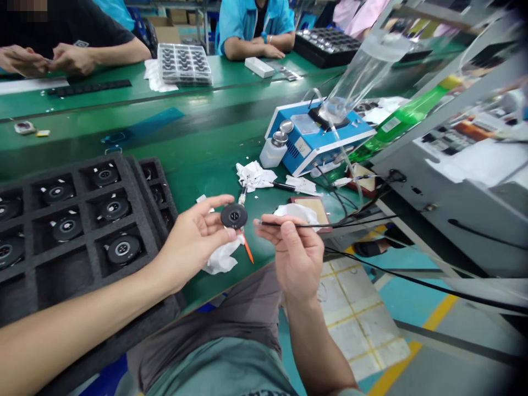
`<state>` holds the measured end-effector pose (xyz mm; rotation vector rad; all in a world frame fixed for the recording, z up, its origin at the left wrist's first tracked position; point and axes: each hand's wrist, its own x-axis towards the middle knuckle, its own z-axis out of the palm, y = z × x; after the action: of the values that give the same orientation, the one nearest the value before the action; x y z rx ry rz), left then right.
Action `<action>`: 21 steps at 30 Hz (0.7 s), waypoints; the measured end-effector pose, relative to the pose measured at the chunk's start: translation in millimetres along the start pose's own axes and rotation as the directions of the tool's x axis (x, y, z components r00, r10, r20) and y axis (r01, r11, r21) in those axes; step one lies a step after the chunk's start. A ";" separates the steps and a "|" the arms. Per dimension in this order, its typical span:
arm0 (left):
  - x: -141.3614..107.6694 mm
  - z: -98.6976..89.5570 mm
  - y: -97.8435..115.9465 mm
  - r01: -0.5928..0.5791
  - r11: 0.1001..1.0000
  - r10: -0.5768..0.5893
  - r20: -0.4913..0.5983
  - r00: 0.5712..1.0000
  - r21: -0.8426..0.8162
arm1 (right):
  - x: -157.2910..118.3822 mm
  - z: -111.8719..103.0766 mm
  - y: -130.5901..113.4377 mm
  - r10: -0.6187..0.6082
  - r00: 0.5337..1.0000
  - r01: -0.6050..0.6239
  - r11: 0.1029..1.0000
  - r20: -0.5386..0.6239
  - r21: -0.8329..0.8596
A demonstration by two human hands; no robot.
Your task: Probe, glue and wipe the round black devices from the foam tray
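Observation:
Between the thumb and fingers of my left hand (198,234) is a round black part (234,216), its flat face with a small centre mark turned up. My right hand (295,245) pinches a thin black cable (284,224), whose tip points left toward the part without touching it. Under the hands, white tissue (223,257) and an orange pointed stick (248,248) lie on the green table (198,148). Left of my left hand, a black foam tray (61,212) holds several similar round parts in square compartments.
A blue box-shaped device (317,137), a white pump bottle (274,149) and a green bottle (406,118) stand at the back right. Crumpled tissue (256,175) lies before them. Across the table are people's arms and a clear tray (185,65). Black cables run right.

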<state>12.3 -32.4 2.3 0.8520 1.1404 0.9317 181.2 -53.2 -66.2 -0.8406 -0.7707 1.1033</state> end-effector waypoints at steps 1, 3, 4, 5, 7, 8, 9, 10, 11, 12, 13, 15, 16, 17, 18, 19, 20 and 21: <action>0.7 0.3 0.5 -0.044 0.999 0.043 -0.061 0.997 -0.026 | -0.8 -4.7 0.9 0.011 1.000 -0.012 1.000 -0.012 -0.023; 2.3 0.6 1.6 -0.127 0.990 0.115 -0.173 0.978 -0.057 | -3.7 -17.5 5.0 0.090 0.996 -0.091 0.991 -0.021 -0.096; 3.1 0.7 2.0 -0.155 0.986 0.138 -0.211 0.968 -0.067 | -5.9 -24.9 7.8 0.155 0.988 -0.156 0.978 -0.020 -0.142; 3.8 0.6 2.2 -0.174 0.982 0.153 -0.233 0.960 -0.074 | -8.3 -32.5 10.7 0.225 0.974 -0.226 0.956 -0.028 -0.187; 4.6 0.6 2.0 -0.197 0.977 0.170 -0.247 0.954 -0.086 | -13.3 -46.6 15.3 0.342 0.938 -0.346 0.901 -0.063 -0.262; 4.7 0.7 1.8 -0.203 0.975 0.175 -0.249 0.953 -0.090 | -15.5 -52.3 16.2 0.383 0.920 -0.389 0.872 -0.082 -0.296; 4.6 1.0 1.6 -0.206 0.974 0.178 -0.250 0.952 -0.091 | -17.5 -56.8 15.9 0.417 0.904 -0.422 0.841 -0.092 -0.338; 4.4 1.3 1.6 -0.207 0.974 0.179 -0.250 0.952 -0.090 | -19.2 -59.8 14.4 0.449 0.890 -0.443 0.807 -0.082 -0.390; 4.1 1.7 1.6 -0.205 0.975 0.178 -0.250 0.952 -0.086 | -20.6 -61.2 11.7 0.483 0.874 -0.451 0.770 -0.051 -0.451; 3.7 2.1 1.9 -0.206 0.975 0.180 -0.250 0.951 -0.081 | -21.8 -61.0 8.2 0.515 0.857 -0.445 0.735 -0.006 -0.512; 3.3 2.6 2.2 -0.208 0.975 0.185 -0.250 0.951 -0.072 | -22.7 -59.2 4.1 0.539 0.841 -0.424 0.706 0.042 -0.567; 2.8 3.1 2.8 -0.217 0.975 0.198 -0.247 0.948 -0.050 | -23.2 -51.9 -4.0 0.549 0.824 -0.352 0.686 0.137 -0.637; 2.7 3.2 3.0 -0.221 0.974 0.205 -0.246 0.947 -0.041 | -22.3 -46.9 -7.5 0.531 0.829 -0.304 0.692 0.176 -0.654; 2.6 3.1 3.1 -0.226 0.974 0.211 -0.245 0.946 -0.032 | -20.2 -41.5 -10.3 0.501 0.839 -0.248 0.699 0.213 -0.671; 2.6 2.9 3.1 -0.229 0.973 0.216 -0.246 0.945 -0.025 | -16.6 -36.1 -12.3 0.464 0.851 -0.179 0.698 0.247 -0.693; 2.6 2.6 3.0 -0.232 0.973 0.220 -0.247 0.944 -0.021 | -11.3 -30.9 -13.4 0.420 0.864 -0.098 0.684 0.280 -0.723; 2.7 2.2 2.8 -0.236 0.971 0.224 -0.250 0.942 -0.019 | -3.9 -26.1 -13.5 0.363 0.879 -0.001 0.651 0.310 -0.759; 2.7 1.8 2.5 -0.241 0.970 0.229 -0.251 0.941 -0.018 | 5.6 -21.7 -12.4 0.295 0.892 0.110 0.595 0.344 -0.796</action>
<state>14.0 -29.1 4.0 0.8617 1.2403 1.2876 206.8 -54.7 -65.1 -1.4256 -1.7221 1.0362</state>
